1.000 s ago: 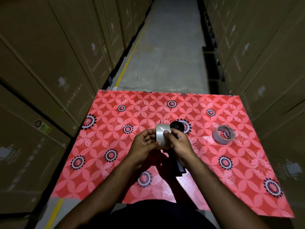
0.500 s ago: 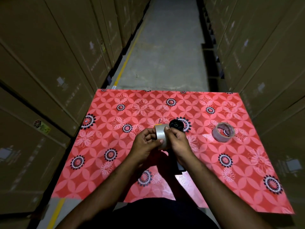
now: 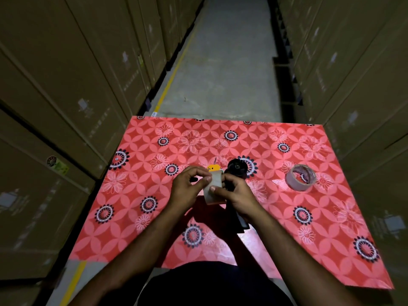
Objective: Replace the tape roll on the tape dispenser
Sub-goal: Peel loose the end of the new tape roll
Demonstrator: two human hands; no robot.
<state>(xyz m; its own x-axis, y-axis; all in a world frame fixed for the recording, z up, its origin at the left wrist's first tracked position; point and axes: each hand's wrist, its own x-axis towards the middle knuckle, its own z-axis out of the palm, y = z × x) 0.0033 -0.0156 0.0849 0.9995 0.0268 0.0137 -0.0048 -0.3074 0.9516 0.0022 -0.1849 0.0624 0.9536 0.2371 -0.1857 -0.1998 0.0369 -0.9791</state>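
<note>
A pale tape roll (image 3: 213, 188) is held upright between both hands above the middle of the red flowered table (image 3: 154, 195). My left hand (image 3: 189, 188) pinches its left side near the top; my right hand (image 3: 235, 193) grips its right side. The black tape dispenser (image 3: 237, 167) lies under my right hand, its round hub showing beyond my fingers and its handle pointing back toward me. An orange part (image 3: 213, 167) of the dispenser shows just behind the roll. A second, nearly clear tape roll (image 3: 300, 177) lies flat on the table to the right.
Tall stacks of brown cardboard cartons (image 3: 66, 96) wall in both sides of the table. A concrete aisle (image 3: 220, 74) with a yellow floor line runs ahead beyond the table's far edge.
The roll has turned in my hands and dropped slightly, so that the orange part behind it now shows. My fingers have shifted on the roll. The other roll has not moved.
</note>
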